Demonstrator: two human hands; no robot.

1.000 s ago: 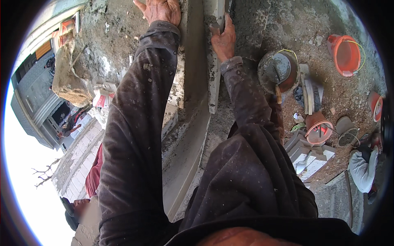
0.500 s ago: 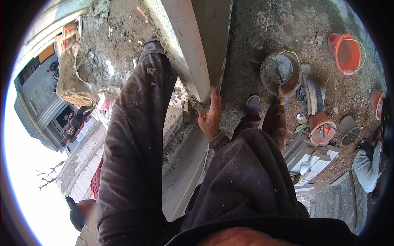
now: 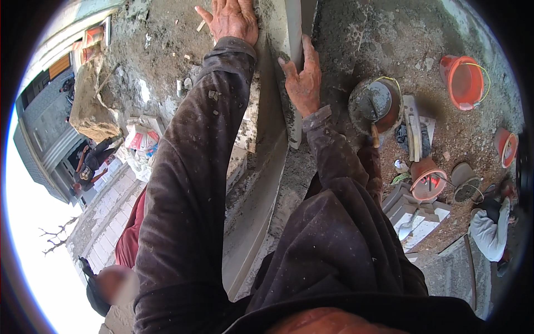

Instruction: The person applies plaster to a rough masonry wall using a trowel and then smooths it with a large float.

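A long pale slab (image 3: 295,42), stone or concrete by its look, runs away from me along a mortar-smeared ledge. My right hand (image 3: 305,86) grips its edge, thumb on the left side and index finger stretched along the right; the other fingers are hidden. To the left, my left hand (image 3: 233,23) presses down on the rough, mortar-covered surface beside the slab, fingers spread. Its fingertips run out of view at the top. Closer to me, a smooth grey slab (image 3: 253,222) lies between my forearms.
On the right stand a mortar bucket (image 3: 364,111) with a wooden-handled tool, an orange bucket (image 3: 464,83), stacked blocks (image 3: 417,222) and a trowel (image 3: 407,228). People are at the left (image 3: 130,234) and far right (image 3: 489,231). Rubble covers the ground.
Both my hands have moved farther from me. My left hand has come into view, and my right has gone from the slab's near end to farther up its edge. The slab looks narrower and turned.
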